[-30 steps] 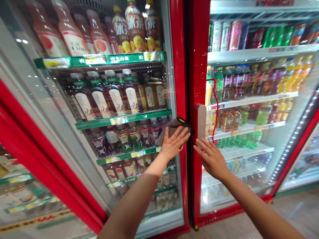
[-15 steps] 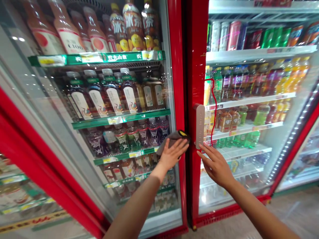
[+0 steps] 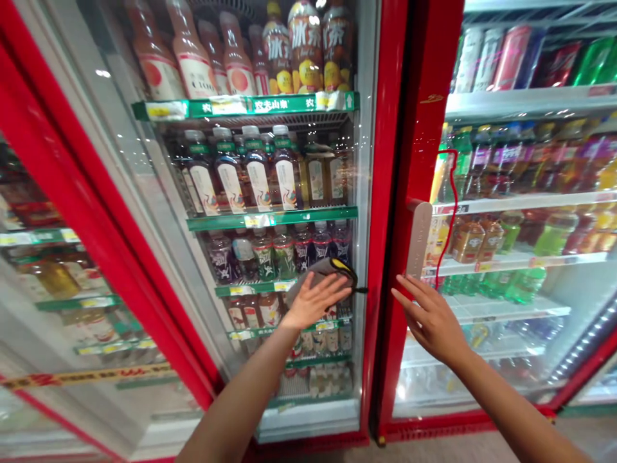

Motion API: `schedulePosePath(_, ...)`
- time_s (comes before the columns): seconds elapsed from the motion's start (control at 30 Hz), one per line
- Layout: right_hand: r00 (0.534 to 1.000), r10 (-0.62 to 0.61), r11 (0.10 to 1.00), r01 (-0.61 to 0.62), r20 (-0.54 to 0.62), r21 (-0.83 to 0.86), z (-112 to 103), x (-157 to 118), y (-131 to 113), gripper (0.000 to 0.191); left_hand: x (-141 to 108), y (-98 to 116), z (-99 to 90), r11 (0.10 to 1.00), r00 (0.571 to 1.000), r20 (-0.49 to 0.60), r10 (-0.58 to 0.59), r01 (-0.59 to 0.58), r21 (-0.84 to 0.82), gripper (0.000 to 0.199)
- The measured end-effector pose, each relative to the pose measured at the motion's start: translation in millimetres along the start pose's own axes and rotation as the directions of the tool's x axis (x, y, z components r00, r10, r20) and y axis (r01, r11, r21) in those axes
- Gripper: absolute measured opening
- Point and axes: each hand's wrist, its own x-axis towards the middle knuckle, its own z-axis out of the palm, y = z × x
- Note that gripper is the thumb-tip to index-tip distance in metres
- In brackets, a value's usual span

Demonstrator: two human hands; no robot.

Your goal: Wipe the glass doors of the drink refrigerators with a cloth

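My left hand [image 3: 321,297] lies flat with its fingers spread over a grey cloth [image 3: 315,271], holding it against the glass door [image 3: 357,161] of the left drinks fridge. The cloth has a black and yellow edge, and a small dark tab sticks out toward the red door frame [image 3: 384,193]. Part of the cloth is hidden under the palm. My right hand [image 3: 436,321] is open, its fingers extended beside the lower end of the pale handle [image 3: 419,238] on the right fridge. Whether its fingertips touch the handle or frame I cannot tell.
Several bottles [image 3: 258,173] line the green-edged shelves [image 3: 272,219] behind the left glass. Cans and bottles fill the lit right fridge, with a red line [image 3: 450,212] near its handle. Another red-framed fridge [image 3: 106,238] stands at the far left. Floor [image 3: 482,447] shows below.
My left hand and the cloth have moved left, away from the red frame and onto the glass. The right hand stays near the handle's lower end. The view has turned left.
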Motion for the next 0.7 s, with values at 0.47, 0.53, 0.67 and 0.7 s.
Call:
schedulePosePath(0.47, 0.989, -0.146, 0.983, 0.145, 0.006, 0.112, 33, 62, -52, 0.07, -58, -24, -8.3, 0.923, 0.923, -0.059, -0.38, 0.383, 0.044, 0.06)
schedulePosePath(0.53, 0.992, -0.124, 0.984, 0.125, -0.017, 0.131, 37, 73, -62, 0.069, -65, -56, -24.7, 0.814, 0.811, -0.113, -0.574, 0.58, 0.024, 0.065)
schedulePosePath(0.67, 0.992, -0.121, 0.978, 0.123, -0.022, 0.168, 49, 84, -85, 0.067, -109, -57, -25.8, 0.605, 0.591, -0.226, -0.775, 0.796, 0.006, 0.071)
schedulePosePath(0.7, 0.991, -0.132, 0.976, 0.133, -0.015, 0.172, 51, 86, -91, 0.067, -121, -47, -20.3, 0.616, 0.605, -0.214, -0.767, 0.787, 0.018, 0.071)
